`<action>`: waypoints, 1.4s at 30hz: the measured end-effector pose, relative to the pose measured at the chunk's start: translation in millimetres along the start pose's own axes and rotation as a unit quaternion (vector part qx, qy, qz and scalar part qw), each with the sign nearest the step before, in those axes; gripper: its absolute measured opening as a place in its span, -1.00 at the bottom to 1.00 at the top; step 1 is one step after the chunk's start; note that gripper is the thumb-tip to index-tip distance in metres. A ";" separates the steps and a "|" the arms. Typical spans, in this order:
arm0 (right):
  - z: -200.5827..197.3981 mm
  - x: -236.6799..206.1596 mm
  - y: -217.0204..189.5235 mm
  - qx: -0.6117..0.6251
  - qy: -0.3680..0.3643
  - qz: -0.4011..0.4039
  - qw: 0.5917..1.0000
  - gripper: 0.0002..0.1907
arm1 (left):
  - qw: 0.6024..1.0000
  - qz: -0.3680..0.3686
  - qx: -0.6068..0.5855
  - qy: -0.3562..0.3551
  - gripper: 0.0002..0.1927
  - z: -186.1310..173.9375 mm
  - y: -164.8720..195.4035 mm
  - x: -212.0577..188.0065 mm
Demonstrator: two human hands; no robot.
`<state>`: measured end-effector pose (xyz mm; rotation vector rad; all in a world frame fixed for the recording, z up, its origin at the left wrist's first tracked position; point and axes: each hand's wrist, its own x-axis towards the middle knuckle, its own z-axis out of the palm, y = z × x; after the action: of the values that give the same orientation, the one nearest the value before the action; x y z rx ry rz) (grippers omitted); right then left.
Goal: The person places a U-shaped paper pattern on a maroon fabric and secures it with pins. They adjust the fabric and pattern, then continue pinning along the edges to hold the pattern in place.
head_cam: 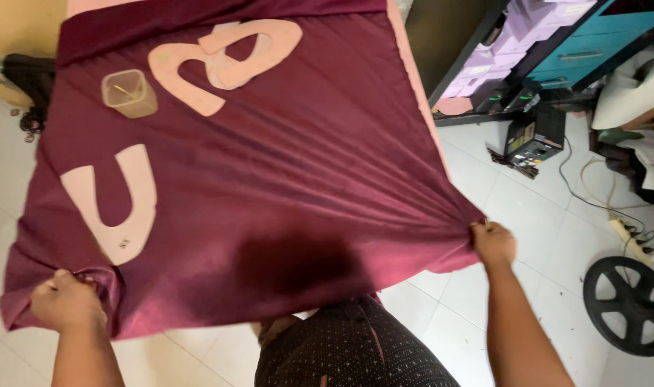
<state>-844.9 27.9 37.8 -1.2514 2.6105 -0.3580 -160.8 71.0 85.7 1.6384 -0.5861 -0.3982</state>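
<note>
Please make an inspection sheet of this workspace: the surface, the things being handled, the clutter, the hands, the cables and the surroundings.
Surface: table edge, pink, covered by the cloth.
Things in hand: maroon cloth, spread out and pulled taut at its two near corners; radiating folds at the right corner.
On the cloth: three pale pink curved paper patterns, two overlapping, one alone; a square clear plastic cup.
Clutter: black device on the floor; black wheel; pale boxes on a shelf.
Hands: left hand and right hand each grip a cloth corner.
Cables: white cord and power strip on the floor.
Surroundings: white tiled floor; teal drawers.
</note>
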 end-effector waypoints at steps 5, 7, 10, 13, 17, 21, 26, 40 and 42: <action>2.8 4.4 7.0 0.033 -0.103 0.025 0.994 -0.50 | 0.972 0.082 0.218 -0.023 -0.79 57.2 -8.6 -76.3; -4.6 8.5 9.6 0.004 -0.121 0.009 0.993 -0.53 | 0.956 -0.068 0.275 -0.077 -0.60 84.9 -8.1 -113.9; -8.9 14.5 12.4 -0.043 -0.175 0.013 0.984 -0.55 | 0.891 0.039 0.419 -0.171 -0.27 143.8 -11.4 -175.9; -1.4 24.7 19.5 -0.064 -0.198 0.026 0.978 -0.55 | 0.875 0.004 0.446 -0.190 -0.05 194.5 -18.2 -237.5; 18.0 45.4 46.6 -0.056 -0.223 -0.047 0.972 -0.52 | 0.842 0.044 0.516 -0.150 -0.01 231.9 -22.3 -267.5; 31.1 77.1 70.7 -0.038 -0.307 -0.122 0.943 -0.56 | 0.840 0.060 0.525 -0.124 -0.02 245.4 -27.6 -273.2; 25.3 136.2 54.8 -0.088 -0.323 -0.226 0.915 -0.71 | 0.830 0.054 0.549 -0.086 -0.08 270.2 -19.5 -272.0; 39.3 235.3 -164.1 0.042 -0.239 -0.673 0.699 -0.51 | 0.775 -0.126 0.617 -0.048 -0.16 337.0 26.1 -302.8; 43.3 235.1 -199.9 -0.031 -0.267 -0.675 0.687 -0.50 | 0.781 -0.159 0.598 -0.081 -0.13 351.5 29.2 -333.6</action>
<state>-829.4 -283.3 36.9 -2.5720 0.8203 -0.0491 -635.1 -20.8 36.8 2.9903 -0.7494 -0.4377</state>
